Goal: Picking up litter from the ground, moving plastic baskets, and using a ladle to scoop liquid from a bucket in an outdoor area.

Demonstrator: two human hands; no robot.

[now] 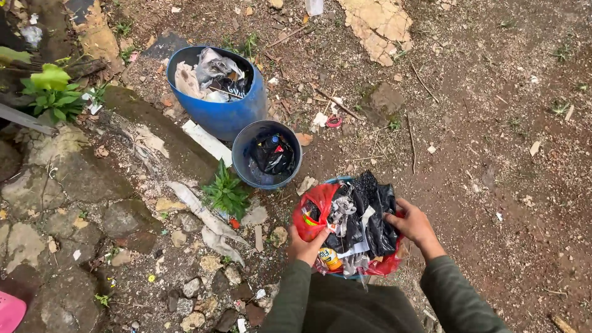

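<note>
A bin lined with a red plastic bag [312,209] stands right in front of me, heaped with black plastic bags [370,213], paper scraps and wrappers. My left hand [306,246] grips the near left rim of the red bag. At the right side, my right hand [412,223] pinches the black plastic on top of the heap. Both arms wear dark green sleeves.
A big blue barrel [219,111] full of rubbish stands at upper left. Beside it is a smaller blue-grey bucket [246,166] with a black bag inside. Stones, weeds and litter cover the left; bare dirt lies to the right. A pink shoe [9,311] shows at bottom left.
</note>
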